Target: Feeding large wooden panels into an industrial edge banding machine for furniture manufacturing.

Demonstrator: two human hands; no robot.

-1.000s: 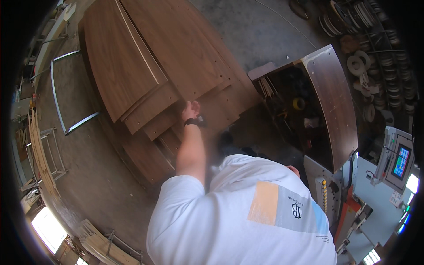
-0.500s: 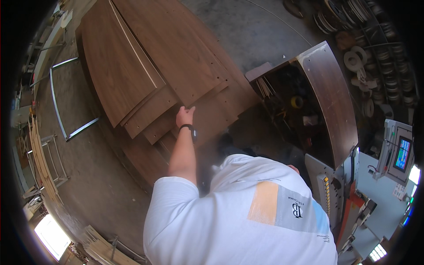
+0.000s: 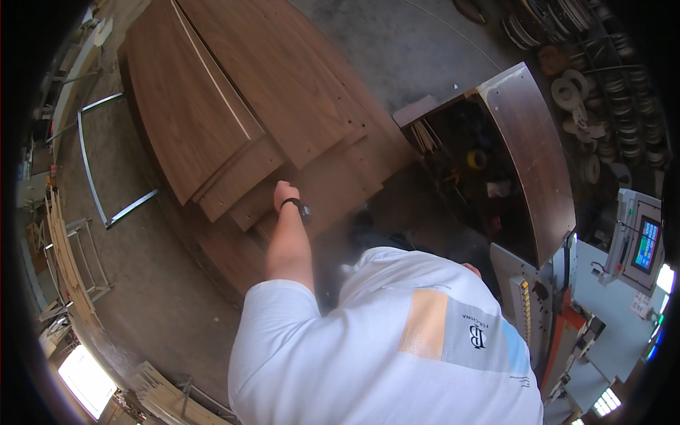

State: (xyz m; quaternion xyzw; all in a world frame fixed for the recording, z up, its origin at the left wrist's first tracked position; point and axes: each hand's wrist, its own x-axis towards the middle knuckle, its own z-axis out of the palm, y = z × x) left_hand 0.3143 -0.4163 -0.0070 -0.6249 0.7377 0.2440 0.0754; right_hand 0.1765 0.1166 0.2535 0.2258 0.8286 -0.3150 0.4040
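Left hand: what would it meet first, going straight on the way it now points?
Probably the brown boards, whose near ends lie ahead of the left hand; depth is unclear, so it might pass above.

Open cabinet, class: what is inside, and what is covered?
In the cabinet: a yellow roll and thin strips. Anything behind its brown panel is covered; dark parts are unclear.

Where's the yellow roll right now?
In the head view, the yellow roll is inside the open brown cabinet at right, near a whitish scrap and right of the brown panels.
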